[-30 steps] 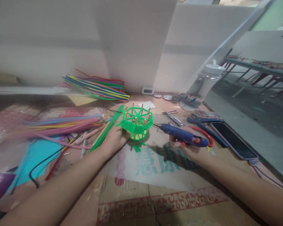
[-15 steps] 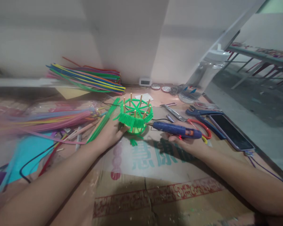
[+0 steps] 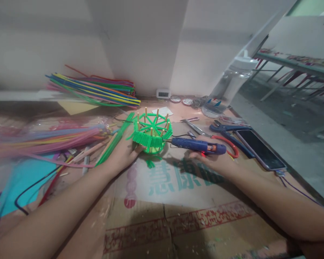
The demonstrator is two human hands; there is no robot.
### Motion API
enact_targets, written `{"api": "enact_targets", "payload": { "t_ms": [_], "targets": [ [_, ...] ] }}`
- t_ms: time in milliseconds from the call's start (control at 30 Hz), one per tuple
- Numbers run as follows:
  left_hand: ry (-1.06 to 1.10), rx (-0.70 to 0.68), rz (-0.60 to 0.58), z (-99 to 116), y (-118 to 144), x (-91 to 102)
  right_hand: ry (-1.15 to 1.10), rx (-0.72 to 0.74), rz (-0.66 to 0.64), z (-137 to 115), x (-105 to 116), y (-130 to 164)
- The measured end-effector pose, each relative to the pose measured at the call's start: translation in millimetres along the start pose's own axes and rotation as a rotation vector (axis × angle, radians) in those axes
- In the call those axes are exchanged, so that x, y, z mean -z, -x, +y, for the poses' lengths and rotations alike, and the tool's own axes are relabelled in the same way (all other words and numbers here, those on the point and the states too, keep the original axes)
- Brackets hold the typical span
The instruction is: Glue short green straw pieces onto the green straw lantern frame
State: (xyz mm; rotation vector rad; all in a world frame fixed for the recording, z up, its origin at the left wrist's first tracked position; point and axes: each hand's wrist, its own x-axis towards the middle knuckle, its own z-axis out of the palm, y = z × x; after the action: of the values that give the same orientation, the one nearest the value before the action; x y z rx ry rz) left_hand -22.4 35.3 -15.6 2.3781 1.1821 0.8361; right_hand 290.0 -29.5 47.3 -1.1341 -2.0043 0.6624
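Observation:
A round basket-like frame [image 3: 154,126] of green pipe cleaners and upright wooden sticks stands on the cardboard, spokes crossing its top. Short green pieces form a fringe-like band [image 3: 147,139] along its front. My left hand [image 3: 127,151] grips its lower left side, with the thumb at the front and the other fingers mostly hidden behind. In my right hand [image 3: 214,160] is a blue hot glue gun [image 3: 191,144], its red light glowing. The nozzle points left, at or very near the band's right end; contact cannot be made out. Small green offcuts [image 3: 150,164] lie in front.
Green pipe cleaners [image 3: 115,140] lie beside my left hand, with blurred pink bundles [image 3: 78,138] farther left. A multicoloured bundle [image 3: 94,90] rests by the wall. Scissors [image 3: 232,147], blue-handled pliers [image 3: 232,136], a phone [image 3: 260,149] and a clear bottle [image 3: 226,88] are on the right.
The whole scene has shifted slightly left as the camera turned. The glue gun's rear sits a little higher, and fingers now show above its body. Both grips remain.

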Motion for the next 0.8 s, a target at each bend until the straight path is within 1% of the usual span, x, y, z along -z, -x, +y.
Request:
{"api": "enact_targets", "payload": {
  "t_ms": [167, 300, 400, 500, 667, 733, 800],
  "targets": [
    [-0.033, 0.018, -0.007, -0.4, 1.4, 0.8, 0.024, 0.003, 0.021, 2.4, -0.9, -0.3],
    [-0.051, 0.029, -0.012, 0.4, 1.6, 1.5, 0.034, 0.038, -0.004, 1.0, 0.6, 0.0],
    [-0.039, 0.028, -0.006, -0.1, 1.6, 1.0, 0.024, 0.021, -0.015, 3.2, 0.0, 0.7],
    [-0.026, 0.027, -0.002, -0.9, 1.6, 0.5, -0.012, -0.004, 0.001, 6.4, -1.7, 1.4],
    [-0.053, 0.078, -0.049, -2.0, 2.3, 0.8, 0.029, -0.014, -0.028, 7.0, -2.7, 0.7],
    [-0.048, 0.073, -0.032, -2.5, 2.7, 0.4, 0.025, -0.022, -0.026, 5.9, -2.5, 0.3],
    [-0.054, 0.069, -0.015, -2.9, 2.8, -0.2, 0.020, -0.017, 0.003, 4.4, -2.4, 0.1]
  ]
}}
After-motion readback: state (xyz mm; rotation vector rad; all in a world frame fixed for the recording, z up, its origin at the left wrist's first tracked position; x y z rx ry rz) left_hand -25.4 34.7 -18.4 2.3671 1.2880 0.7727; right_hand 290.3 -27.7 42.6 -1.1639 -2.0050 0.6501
